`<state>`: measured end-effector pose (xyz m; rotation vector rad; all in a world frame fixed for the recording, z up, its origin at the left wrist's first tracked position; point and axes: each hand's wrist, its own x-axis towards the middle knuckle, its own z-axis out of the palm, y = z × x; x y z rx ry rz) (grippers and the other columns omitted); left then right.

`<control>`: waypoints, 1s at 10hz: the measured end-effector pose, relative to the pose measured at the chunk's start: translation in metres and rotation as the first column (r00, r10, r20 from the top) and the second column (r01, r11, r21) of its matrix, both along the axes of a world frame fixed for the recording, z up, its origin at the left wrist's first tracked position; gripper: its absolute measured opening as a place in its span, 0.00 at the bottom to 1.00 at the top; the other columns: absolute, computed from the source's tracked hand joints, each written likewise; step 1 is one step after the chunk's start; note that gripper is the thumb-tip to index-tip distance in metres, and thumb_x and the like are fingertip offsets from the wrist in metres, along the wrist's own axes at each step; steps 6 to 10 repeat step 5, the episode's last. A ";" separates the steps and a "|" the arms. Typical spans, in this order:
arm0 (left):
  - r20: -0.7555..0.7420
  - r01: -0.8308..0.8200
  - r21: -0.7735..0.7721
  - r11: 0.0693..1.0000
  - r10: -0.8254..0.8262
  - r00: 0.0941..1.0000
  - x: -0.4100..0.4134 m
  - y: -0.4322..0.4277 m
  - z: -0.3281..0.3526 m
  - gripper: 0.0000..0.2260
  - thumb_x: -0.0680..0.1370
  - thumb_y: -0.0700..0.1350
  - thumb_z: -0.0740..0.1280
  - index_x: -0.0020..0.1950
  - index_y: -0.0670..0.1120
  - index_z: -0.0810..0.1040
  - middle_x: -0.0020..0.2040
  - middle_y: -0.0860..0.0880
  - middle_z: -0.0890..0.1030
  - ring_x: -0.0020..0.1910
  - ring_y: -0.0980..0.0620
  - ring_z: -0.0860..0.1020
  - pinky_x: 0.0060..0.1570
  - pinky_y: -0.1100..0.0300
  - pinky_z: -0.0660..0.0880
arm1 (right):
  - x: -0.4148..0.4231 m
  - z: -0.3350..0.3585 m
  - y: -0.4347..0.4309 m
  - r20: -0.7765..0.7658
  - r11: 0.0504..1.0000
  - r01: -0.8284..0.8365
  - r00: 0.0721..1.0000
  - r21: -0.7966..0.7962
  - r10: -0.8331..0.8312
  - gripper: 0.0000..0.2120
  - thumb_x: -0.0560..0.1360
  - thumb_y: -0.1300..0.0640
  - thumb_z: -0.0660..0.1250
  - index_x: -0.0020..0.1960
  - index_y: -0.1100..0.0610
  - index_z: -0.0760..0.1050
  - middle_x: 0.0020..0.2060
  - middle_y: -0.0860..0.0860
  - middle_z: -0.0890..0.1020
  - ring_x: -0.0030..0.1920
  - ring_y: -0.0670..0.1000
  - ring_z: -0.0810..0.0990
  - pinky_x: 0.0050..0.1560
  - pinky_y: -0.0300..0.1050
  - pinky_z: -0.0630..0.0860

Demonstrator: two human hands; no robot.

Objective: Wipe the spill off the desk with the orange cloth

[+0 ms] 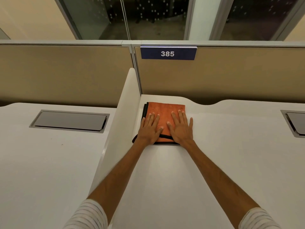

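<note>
Tan fabric partition stood behind white desks, blue sign read 385, white divider between them, dark glass windows above.

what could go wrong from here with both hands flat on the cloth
1. The cloth sits in the far left corner, against the divider; a leftward wipe may bunch it there.
2. Both hands, left hand and right hand, press with open palms, not gripping; the folded layers could slide apart.
3. No spill shows on the desk; it may be under the cloth, or strokes could miss it.
</note>
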<state>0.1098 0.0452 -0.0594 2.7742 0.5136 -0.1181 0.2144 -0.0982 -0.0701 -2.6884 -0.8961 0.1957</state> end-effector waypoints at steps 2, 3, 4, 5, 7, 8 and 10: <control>-0.046 0.006 0.031 1.000 -0.005 0.999 -0.001 -0.003 0.003 0.34 0.78 0.63 0.39 0.81 0.48 0.42 0.82 0.45 0.45 0.81 0.46 0.43 0.76 0.48 0.37 | 0.002 0.003 -0.001 -0.047 0.998 -0.024 0.999 -0.060 0.022 0.33 0.80 0.36 0.41 0.81 0.48 0.43 0.81 0.53 0.46 0.81 0.54 0.43 0.76 0.62 0.37; -0.075 -0.014 0.031 0.999 0.017 0.997 -0.001 -0.008 0.007 0.38 0.76 0.66 0.33 0.81 0.45 0.40 0.82 0.44 0.43 0.81 0.45 0.42 0.76 0.47 0.38 | 0.003 0.011 -0.005 -0.095 0.998 -0.045 0.995 -0.051 0.040 0.31 0.83 0.38 0.46 0.82 0.49 0.44 0.81 0.53 0.46 0.81 0.54 0.43 0.77 0.62 0.39; -0.015 -0.042 0.005 0.999 0.042 0.999 -0.006 -0.019 0.012 0.45 0.71 0.70 0.27 0.81 0.43 0.41 0.82 0.44 0.44 0.81 0.45 0.42 0.77 0.46 0.39 | -0.006 0.017 -0.014 -0.082 0.998 -0.021 0.996 0.057 0.025 0.33 0.81 0.37 0.45 0.81 0.50 0.49 0.81 0.53 0.52 0.81 0.55 0.50 0.77 0.60 0.43; 0.074 -0.048 -0.051 0.998 0.052 0.996 -0.015 -0.032 0.021 0.42 0.74 0.67 0.32 0.81 0.42 0.44 0.82 0.43 0.47 0.81 0.46 0.44 0.77 0.49 0.39 | -0.015 0.027 -0.022 -0.074 0.985 0.047 0.997 0.164 -0.036 0.33 0.81 0.38 0.46 0.80 0.54 0.54 0.79 0.55 0.59 0.78 0.57 0.59 0.77 0.59 0.50; 0.074 -0.048 -0.051 0.998 0.052 0.996 -0.015 -0.032 0.021 0.42 0.74 0.67 0.32 0.81 0.42 0.44 0.82 0.43 0.47 0.81 0.46 0.44 0.77 0.49 0.39 | -0.015 0.027 -0.022 -0.074 0.985 0.047 0.997 0.164 -0.036 0.33 0.81 0.38 0.46 0.80 0.54 0.54 0.79 0.55 0.59 0.78 0.57 0.59 0.77 0.59 0.50; 0.074 -0.048 -0.051 0.998 0.052 0.996 -0.015 -0.032 0.021 0.42 0.74 0.67 0.32 0.81 0.42 0.44 0.82 0.43 0.47 0.81 0.46 0.44 0.77 0.49 0.39 | -0.015 0.027 -0.022 -0.074 0.985 0.047 0.997 0.164 -0.036 0.33 0.81 0.38 0.46 0.80 0.54 0.54 0.79 0.55 0.59 0.78 0.57 0.59 0.77 0.59 0.50; 0.074 -0.048 -0.051 0.998 0.052 0.996 -0.015 -0.032 0.021 0.42 0.74 0.67 0.32 0.81 0.42 0.44 0.82 0.43 0.47 0.81 0.46 0.44 0.77 0.49 0.39 | -0.015 0.027 -0.022 -0.074 0.985 0.047 0.997 0.164 -0.036 0.33 0.81 0.38 0.46 0.80 0.54 0.54 0.79 0.55 0.59 0.78 0.57 0.59 0.77 0.59 0.50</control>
